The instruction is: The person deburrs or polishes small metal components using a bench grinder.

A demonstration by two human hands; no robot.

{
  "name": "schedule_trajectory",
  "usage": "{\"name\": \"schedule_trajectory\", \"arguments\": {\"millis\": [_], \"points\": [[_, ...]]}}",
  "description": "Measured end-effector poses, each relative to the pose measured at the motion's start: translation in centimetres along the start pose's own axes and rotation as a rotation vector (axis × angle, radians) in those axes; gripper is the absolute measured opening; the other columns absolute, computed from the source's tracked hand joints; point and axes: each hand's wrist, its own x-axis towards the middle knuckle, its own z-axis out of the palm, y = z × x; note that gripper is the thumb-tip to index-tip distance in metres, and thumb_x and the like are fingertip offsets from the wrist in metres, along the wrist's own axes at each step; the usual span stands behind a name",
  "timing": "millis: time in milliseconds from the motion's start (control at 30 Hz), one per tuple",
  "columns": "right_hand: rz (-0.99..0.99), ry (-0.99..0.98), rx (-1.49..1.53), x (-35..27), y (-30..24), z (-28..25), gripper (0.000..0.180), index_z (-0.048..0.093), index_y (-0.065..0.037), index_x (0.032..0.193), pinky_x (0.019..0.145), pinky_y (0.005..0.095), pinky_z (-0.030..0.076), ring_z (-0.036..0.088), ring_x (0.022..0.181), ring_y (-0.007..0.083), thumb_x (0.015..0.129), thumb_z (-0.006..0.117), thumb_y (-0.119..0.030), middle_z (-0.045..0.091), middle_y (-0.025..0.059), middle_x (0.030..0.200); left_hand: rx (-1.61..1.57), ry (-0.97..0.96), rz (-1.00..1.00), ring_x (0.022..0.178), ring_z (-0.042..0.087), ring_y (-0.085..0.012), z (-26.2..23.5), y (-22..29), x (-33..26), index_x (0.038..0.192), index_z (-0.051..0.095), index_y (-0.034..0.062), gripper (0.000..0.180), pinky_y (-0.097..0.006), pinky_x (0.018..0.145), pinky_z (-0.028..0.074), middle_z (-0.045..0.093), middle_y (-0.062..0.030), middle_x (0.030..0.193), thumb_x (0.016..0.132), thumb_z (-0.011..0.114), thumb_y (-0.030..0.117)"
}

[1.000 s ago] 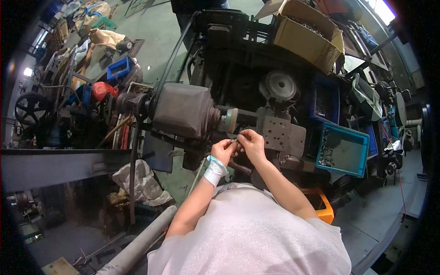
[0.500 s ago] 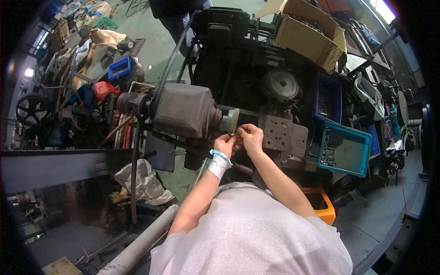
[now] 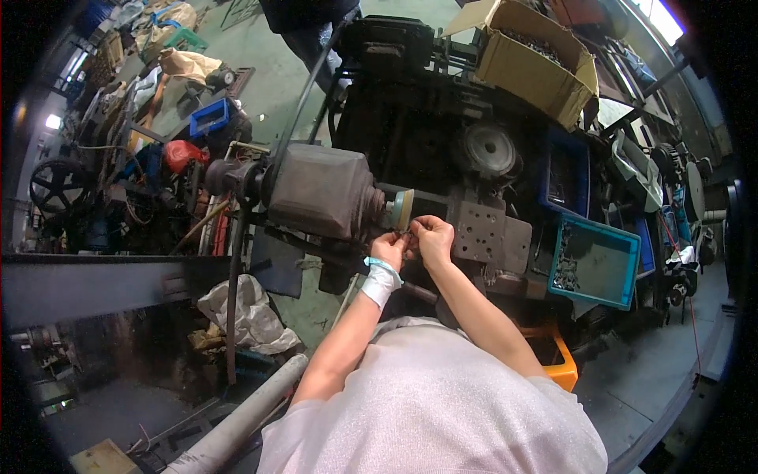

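**Small part (image 3: 408, 235) pinched at the fingertips, just beside the wheel (image 3: 403, 209)**

From my end of the feed, I find the part between the two hands, just below the wheel's pale rim. I can't tell whether it touches that rim, and the fingers hide most of its outline.

My left hand (image 3: 388, 249), wrapped in white at the wrist, has thumb and fingers drawn narrow on the part. My right hand (image 3: 435, 239) comes in from the other side, thumb and forefinger also closed down to a pinch on it, the remaining fingers curled.

I judge it very light, as fingertips alone bear it, and probably stiff metal, like the loose pieces (image 3: 565, 272) in the teal bin (image 3: 600, 257). I don't expect it to bend or break easily; the likelier trouble is that something so small and smooth twists or slips. I would hold it by opposite edges, low down and on the side away from the wheel, with both pinches firm and the fingertips behind its face, clear of the rim.
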Motion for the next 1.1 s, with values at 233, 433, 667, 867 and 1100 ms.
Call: {"name": "schedule_trajectory", "arguments": {"millis": [233, 433, 667, 867, 1100], "points": [[0.052, -0.075, 0.147, -1.9, -2.0, -1.0, 0.007, 0.059, 0.002, 0.080, 0.043, 0.0219, 0.042, 0.051, 0.050, 0.0093, 0.074, 0.057, -0.002, 0.057, 0.0038, 0.065, -0.018, -0.106, -0.047, 0.048, 0.048, -0.0060, -1.0, 1.1, -1.7, 0.079, 0.058, 0.0024, 0.014, -0.018, 0.040, 0.035, 0.058, -0.0011, 0.065, 0.081, 0.052, 0.014], [0.075, -0.168, 0.277, -2.6, -2.8, -2.3, 0.009, 0.060, -0.001, 0.084, 0.050, 0.0186, 0.043, 0.052, 0.054, 0.0075, 0.075, 0.057, -0.002, 0.058, 0.0016, 0.067, -0.372, -0.373, -0.380, 0.056, 0.047, -0.0065, -2.8, 0.7, -2.0, 0.088, 0.053, 0.0062, 0.033, -0.018, 0.040, 0.033, 0.056, -0.0017, 0.074, 0.081, 0.050, 0.039], [0.033, -0.198, 0.201, -3.2, -2.9, -1.9, 0.009, 0.060, 0.000, 0.083, 0.049, 0.0190, 0.042, 0.051, 0.055, 0.0072, 0.075, 0.058, -0.005, 0.057, 0.0015, 0.067, -0.387, -0.373, -0.327, 0.054, 0.048, -0.0059, -2.4, -0.2, -1.4, 0.086, 0.055, 0.0081, 0.020, -0.018, 0.041, 0.035, 0.057, 0.0006, 0.071, 0.080, 0.056, 0.027], [0.066, -0.111, 0.090, -2.6, -2.3, -1.5, 0.011, 0.060, 0.002, 0.080, 0.046, 0.0190, 0.041, 0.051, 0.054, 0.0071, 0.075, 0.060, -0.007, 0.057, 0.0018, 0.066, -0.086, -0.177, -0.157, 0.053, 0.049, -0.0053, -1.5, 0.6, -1.7, 0.082, 0.058, 0.0081, 0.014, -0.018, 0.042, 0.036, 0.057, 0.0025, 0.068, 0.079, 0.058, 0.022], [0.093, -0.065, 0.135, -1.5, -1.8, -0.5, 0.009, 0.060, 0.004, 0.077, 0.044, 0.0224, 0.043, 0.052, 0.051, 0.0094, 0.074, 0.058, -0.004, 0.058, 0.0046, 0.064, -0.007, -0.062, 0.003, 0.046, 0.047, -0.0066, -0.7, 0.0, -0.3, 0.070, 0.058, 0.0031, 0.014, -0.019, 0.038, 0.033, 0.056, -0.0005, 0.059, 0.078, 0.057, 0.015]]}}
